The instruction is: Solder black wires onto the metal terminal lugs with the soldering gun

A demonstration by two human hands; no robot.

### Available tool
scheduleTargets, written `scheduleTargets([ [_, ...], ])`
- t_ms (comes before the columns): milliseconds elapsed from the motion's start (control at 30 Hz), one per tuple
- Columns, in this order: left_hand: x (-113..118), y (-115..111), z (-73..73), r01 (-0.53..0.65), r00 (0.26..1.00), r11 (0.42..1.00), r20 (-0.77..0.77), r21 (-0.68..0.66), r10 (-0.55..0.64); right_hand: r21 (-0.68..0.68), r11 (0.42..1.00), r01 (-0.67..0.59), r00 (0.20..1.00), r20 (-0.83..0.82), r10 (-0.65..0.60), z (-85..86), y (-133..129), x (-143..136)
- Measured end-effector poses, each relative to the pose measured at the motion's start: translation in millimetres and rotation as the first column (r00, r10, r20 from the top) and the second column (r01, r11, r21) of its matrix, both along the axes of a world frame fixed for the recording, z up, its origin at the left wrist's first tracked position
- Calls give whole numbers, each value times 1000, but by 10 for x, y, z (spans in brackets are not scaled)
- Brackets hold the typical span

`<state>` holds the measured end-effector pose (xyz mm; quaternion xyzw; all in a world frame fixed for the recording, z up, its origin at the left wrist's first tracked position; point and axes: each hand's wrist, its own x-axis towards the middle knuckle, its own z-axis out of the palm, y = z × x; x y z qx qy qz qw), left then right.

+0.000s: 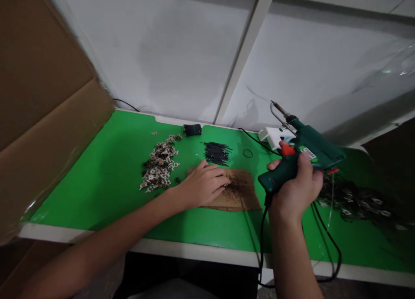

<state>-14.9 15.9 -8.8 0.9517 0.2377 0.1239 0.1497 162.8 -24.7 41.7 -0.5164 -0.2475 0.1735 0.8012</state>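
Observation:
My right hand [296,182] is wrapped round the handle of a green soldering gun [319,147] with a red trigger, its metal tip pointing up and to the left above the table. My left hand [207,182] rests over a brown, scorched cardboard piece [243,191]. Its fingers are bent together at a small thing by the fingertips, too small to make out. Behind the cardboard lies a loose row of short black wires [216,154]. To the left of my left hand is a heap of small white and metal parts [160,165].
A tied bundle of black wires [192,130] lies near the back edge. A white power strip [275,137] stands behind the gun. At the right is a dark pile of wired parts [359,201]. A large cardboard box [48,96] borders the left; a black cord hangs over the front edge.

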Motion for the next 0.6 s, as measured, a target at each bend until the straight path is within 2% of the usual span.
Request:
scheduleTargets([
  [333, 29, -16, -79, 33, 995, 999, 92, 7, -33, -29, 1000, 4, 1000, 5, -4, -33, 7, 29],
  [500, 10, -21, -62, 5, 990, 999, 138, 49, -12, -20, 1000, 2, 1000, 4, -2, -27, 3, 19],
  [600, -15, -13, -78, 32, 988, 995, 151, 96, -46, -16, 1000, -1, 1000, 1, 1, -18, -5, 16],
])
